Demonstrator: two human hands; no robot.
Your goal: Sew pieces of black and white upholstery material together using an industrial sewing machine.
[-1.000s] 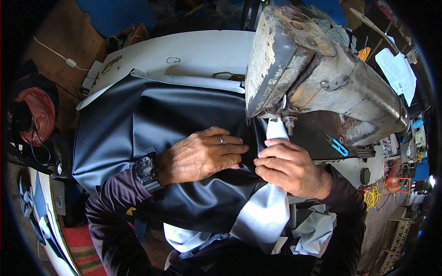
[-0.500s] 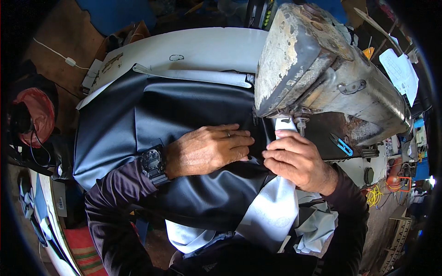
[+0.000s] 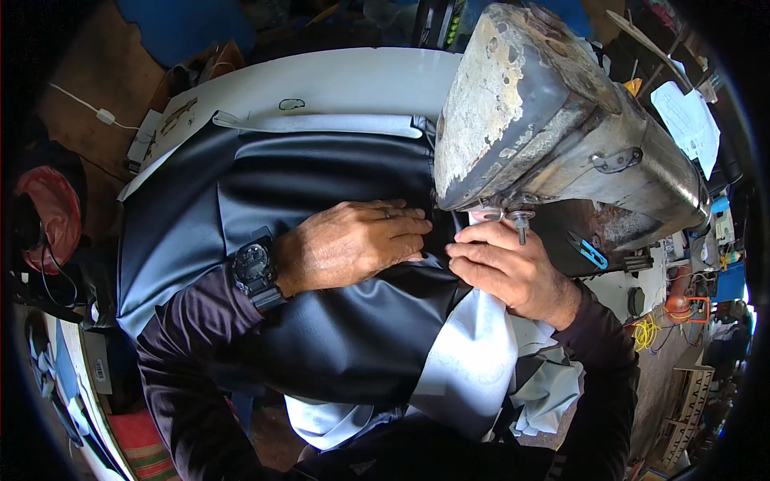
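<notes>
A wide sheet of black leatherette with a pale backing lies over the bed of a worn sewing machine. My left hand rests flat on the sheet, palm down, fingers stretched toward the machine. Just under the machine head, my right hand closes its fingers on the sheet's edge, where the pale backing is turned up. The fingertips are close to the needle area, which the head and the fingers partly hide. A metal screw post hangs beside them.
Blue-handled thread snips lie on the machine bed to the right. Crumpled grey-white offcuts hang below my right forearm. A white tabletop stretches behind the sheet. Yellow cable lies at the far right.
My right hand has moved closer under the machine head with the leatherette edge, covering more of the pale strip there. My left hand stays flat on the sheet. The whole view has shifted slightly.
</notes>
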